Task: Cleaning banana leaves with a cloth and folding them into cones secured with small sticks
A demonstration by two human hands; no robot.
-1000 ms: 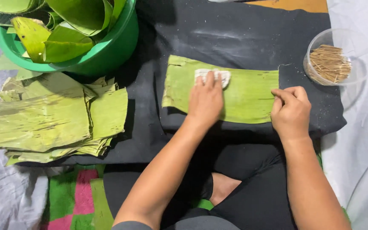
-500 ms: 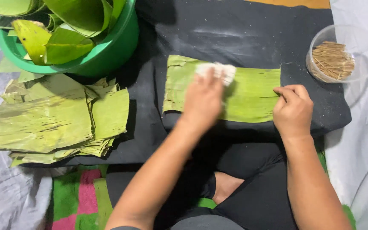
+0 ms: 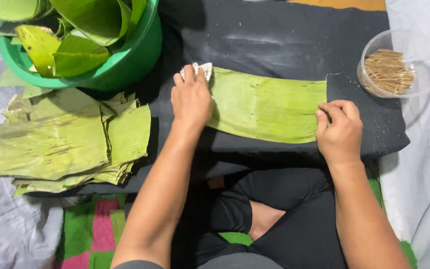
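In the head view, the left hand [image 3: 191, 98] presses a white cloth [image 3: 201, 68], fingers together, on the left end of the banana leaf strip [image 3: 269, 104] at frame centre, while the right hand [image 3: 340, 130], fingers curled, pins its right end; wiping along the grain with that end held flat should avoid tearing.

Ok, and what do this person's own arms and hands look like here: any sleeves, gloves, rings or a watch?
Both forearms are bare down to the wrists. The left hand and the right hand wear no gloves, and no ring, watch or bracelet shows on either. At the bottom edge of the head view, a strip of grey fabric by the left arm may be a short sleeve; too little shows to be sure.
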